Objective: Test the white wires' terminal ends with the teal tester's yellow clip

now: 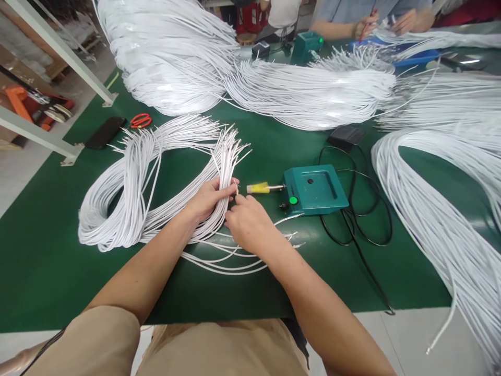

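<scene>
Two bare hands are working close together over the green worktop (195, 300). Here the left hand (207, 198) is gripping a white cable bundle (227, 164), fingers wrapping it just below its bristling upper ends, the thumb lying across the front. And the right hand (248, 222) is sitting right beside it, fingers curled in at one slim cable end (236, 188); whether they are pinching it, I cannot tell. Loose cables (227, 272) are fanning out beneath the right wrist. Just right of the hands, a yellow-handled rod (258, 188) is jutting from a teal box (319, 188), its green button glowing. Off to the left, red-handled scissors (141, 120) are lying near a dark phone (105, 132), while across the worktop a co-worker's hands (405, 22) are busying themselves over more cables.
</scene>
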A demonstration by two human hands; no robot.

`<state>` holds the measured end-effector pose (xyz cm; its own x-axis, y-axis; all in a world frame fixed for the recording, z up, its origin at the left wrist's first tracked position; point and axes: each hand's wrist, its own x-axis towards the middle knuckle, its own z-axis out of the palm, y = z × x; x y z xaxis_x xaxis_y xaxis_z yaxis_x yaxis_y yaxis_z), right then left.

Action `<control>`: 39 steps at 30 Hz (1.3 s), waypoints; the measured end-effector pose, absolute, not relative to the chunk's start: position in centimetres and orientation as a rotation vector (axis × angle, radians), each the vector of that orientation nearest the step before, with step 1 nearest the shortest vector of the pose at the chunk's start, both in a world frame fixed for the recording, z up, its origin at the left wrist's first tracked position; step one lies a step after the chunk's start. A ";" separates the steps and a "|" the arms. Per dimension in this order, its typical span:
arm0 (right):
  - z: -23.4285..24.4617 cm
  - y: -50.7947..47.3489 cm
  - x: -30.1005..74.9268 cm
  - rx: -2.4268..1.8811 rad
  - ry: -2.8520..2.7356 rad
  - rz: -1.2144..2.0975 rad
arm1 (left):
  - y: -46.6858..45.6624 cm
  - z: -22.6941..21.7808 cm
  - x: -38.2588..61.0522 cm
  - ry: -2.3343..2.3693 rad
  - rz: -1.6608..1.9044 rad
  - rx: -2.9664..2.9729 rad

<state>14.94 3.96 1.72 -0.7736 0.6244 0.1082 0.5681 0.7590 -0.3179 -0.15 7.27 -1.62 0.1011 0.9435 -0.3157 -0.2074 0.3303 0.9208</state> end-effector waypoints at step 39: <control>1.5 7.3 16.8 -1.121 -1.139 1.467 | 6.1 1.1 0.9 1.117 0.882 1.092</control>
